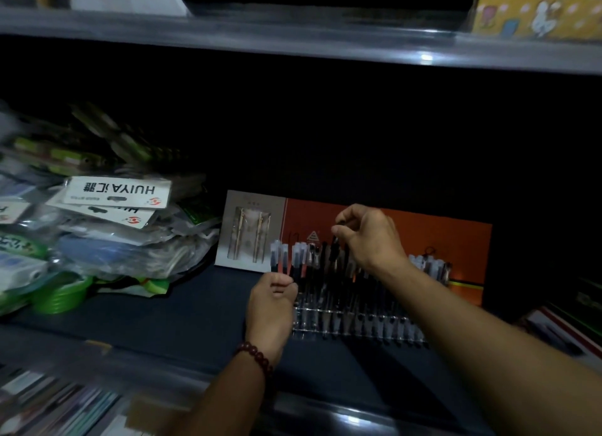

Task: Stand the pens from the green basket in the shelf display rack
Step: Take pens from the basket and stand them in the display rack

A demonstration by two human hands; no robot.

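A clear display rack (355, 325) stands on the dark shelf and holds several upright black pens with clear caps. My left hand (270, 302) grips a small bunch of pens (283, 256) at the rack's left end, their caps pointing up. My right hand (368, 237) reaches over the middle of the rack and pinches the top of one black pen (334, 250) that stands among the others. The green basket is not in view.
An orange and grey card backboard (407, 240) stands behind the rack. A heap of bagged stationery packs (107, 227) and a green tape roll (62, 297) fill the shelf's left side. A metal shelf edge (293, 41) runs overhead. Boxes (566, 325) sit at the right.
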